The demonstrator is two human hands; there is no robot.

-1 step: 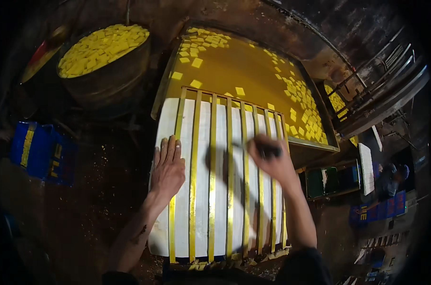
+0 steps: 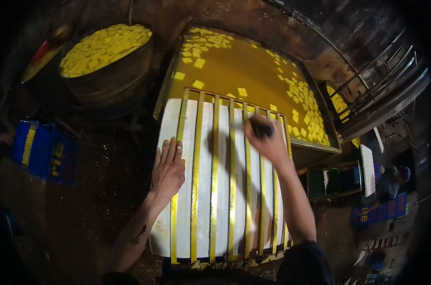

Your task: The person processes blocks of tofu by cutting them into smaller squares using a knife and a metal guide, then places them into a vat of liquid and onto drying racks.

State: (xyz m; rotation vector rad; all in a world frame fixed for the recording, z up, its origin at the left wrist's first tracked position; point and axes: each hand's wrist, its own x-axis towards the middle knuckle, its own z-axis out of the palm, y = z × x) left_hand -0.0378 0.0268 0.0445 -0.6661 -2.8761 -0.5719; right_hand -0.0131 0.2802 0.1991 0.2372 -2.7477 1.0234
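Left hand (image 2: pixel 168 169) flat, fingers spread on white slab (image 2: pixel 206 180), right hand (image 2: pixel 267 142) clamped on dark tool (image 2: pixel 262 130) over brass strips (image 2: pixel 214 161)

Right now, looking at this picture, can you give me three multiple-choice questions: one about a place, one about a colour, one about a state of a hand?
1. Where does the left hand rest?
A. On the left edge of the white slab
B. In the round tub
C. On the blue crate

2. What colour are the long strips lying across the white slab?
A. Red
B. Yellow
C. Blue

3. In what state is the right hand?
A. Flat and empty
B. Out of view
C. Closed around a dark tool

Answers:
1 A: the palm lies flat, fingers spread, at the slab's left side.
2 B: the strips are yellow, like the liquid in the tray behind and the cut pieces in the round tub.
3 C: the fingers wrap a dark object near the slab's far end.
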